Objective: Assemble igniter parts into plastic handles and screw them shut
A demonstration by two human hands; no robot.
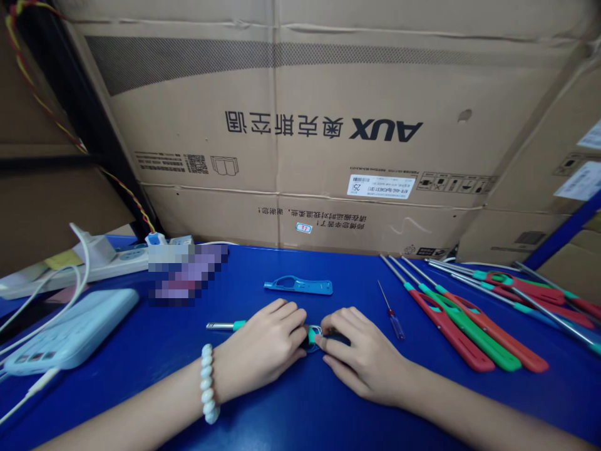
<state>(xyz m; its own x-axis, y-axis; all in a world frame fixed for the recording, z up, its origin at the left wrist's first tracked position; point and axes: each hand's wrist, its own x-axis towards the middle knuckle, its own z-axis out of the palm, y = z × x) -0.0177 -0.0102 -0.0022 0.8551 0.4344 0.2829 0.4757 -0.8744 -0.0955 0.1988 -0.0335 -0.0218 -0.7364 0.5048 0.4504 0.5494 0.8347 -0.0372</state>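
My left hand, with a beaded bracelet at the wrist, closes around a long-nosed gas lighter. Its metal tube and teal collar stick out to the left; most of the body is covered by my fingers. From the other side, my right hand grips the handle end, thumb and fingers pressed by a teal part. Thin wires or edges show between the hands, too small to make out. Behind them lies a loose blue handle shell half. A screwdriver with a clear purple-red handle rests to the right.
Red, green and orange lighters lie at right, with several more lighters behind. A light-blue power bank, white cables and a power strip occupy the left. A large cardboard box stands behind the blue table.
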